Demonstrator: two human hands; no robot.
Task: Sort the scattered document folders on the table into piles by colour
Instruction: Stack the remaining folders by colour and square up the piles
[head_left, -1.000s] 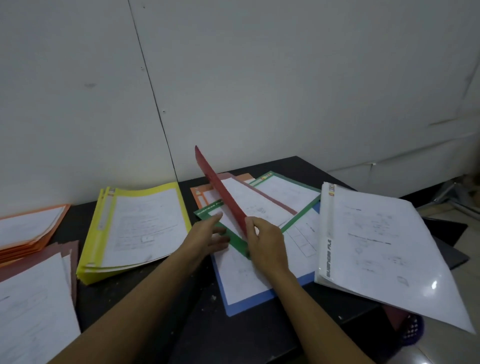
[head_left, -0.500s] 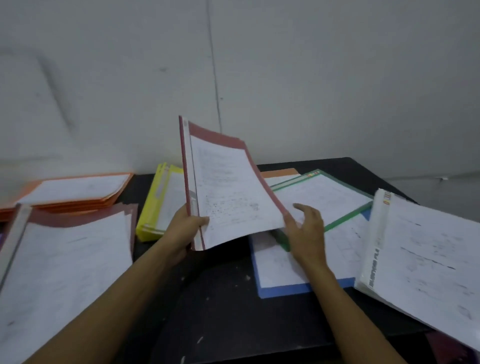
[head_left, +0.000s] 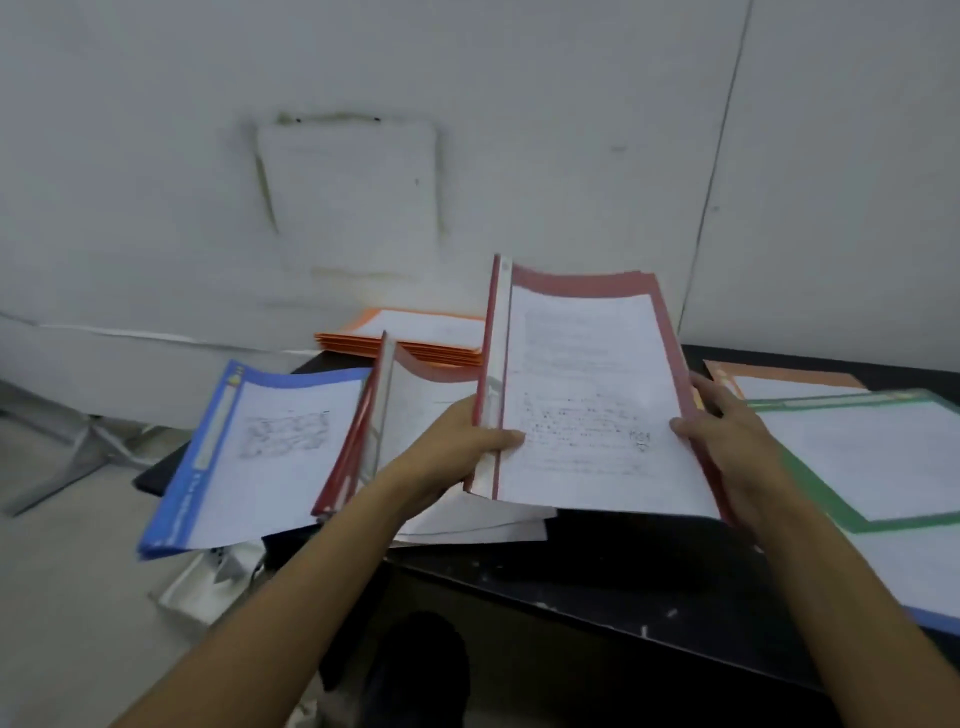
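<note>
Now both hands hold the red folder (head_left: 587, 395) tilted above the table's (head_left: 597, 551) left end: left hand (head_left: 457, 441) pinching its spine, right hand (head_left: 727, 436) gripping its right edge, over the red pile (head_left: 358, 441).

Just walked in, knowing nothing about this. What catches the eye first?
A red folder, held up in the middle by both hands: the left hand grips its spine edge, the right hand its far side. Left of it a blue folder juts past the dark table; an orange pile lies at the back, a green folder on the right.
</note>
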